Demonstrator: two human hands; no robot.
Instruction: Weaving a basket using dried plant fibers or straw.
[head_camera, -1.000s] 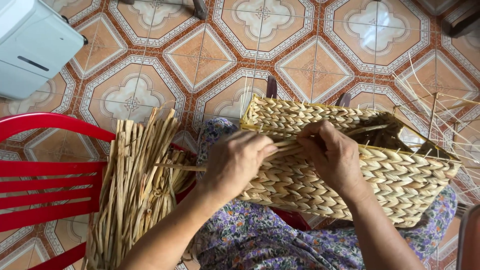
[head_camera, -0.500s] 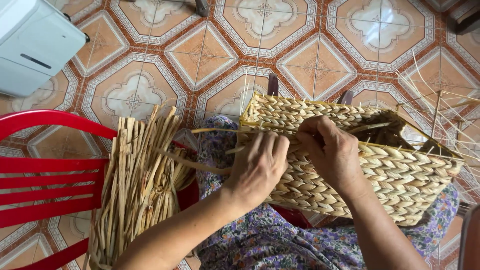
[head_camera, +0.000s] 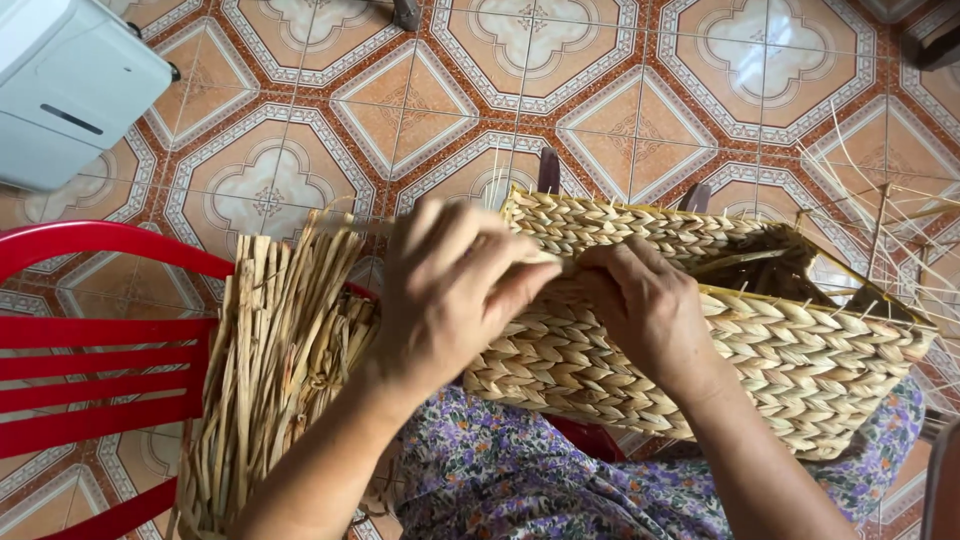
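Note:
A rectangular woven straw basket (head_camera: 800, 360) rests on my lap, which is covered by purple flowered cloth (head_camera: 520, 480). My left hand (head_camera: 450, 290) is raised at the basket's left rim, pinching a flat dried straw strand (head_camera: 360, 226) that runs off to the left. My right hand (head_camera: 645, 305) lies against the basket's near wall just below the rim, fingers curled onto the weave. The two hands almost touch at the rim.
A bundle of dried straw strips (head_camera: 275, 360) leans on a red plastic chair (head_camera: 100, 360) at my left. A white appliance (head_camera: 70, 80) stands on the patterned tile floor (head_camera: 600, 110) at top left. Loose thin straws (head_camera: 890, 220) stick up at the right.
My left hand has risen from the basket's near wall to its left rim and now pulls a strand taut. My right hand has stayed on the basket wall.

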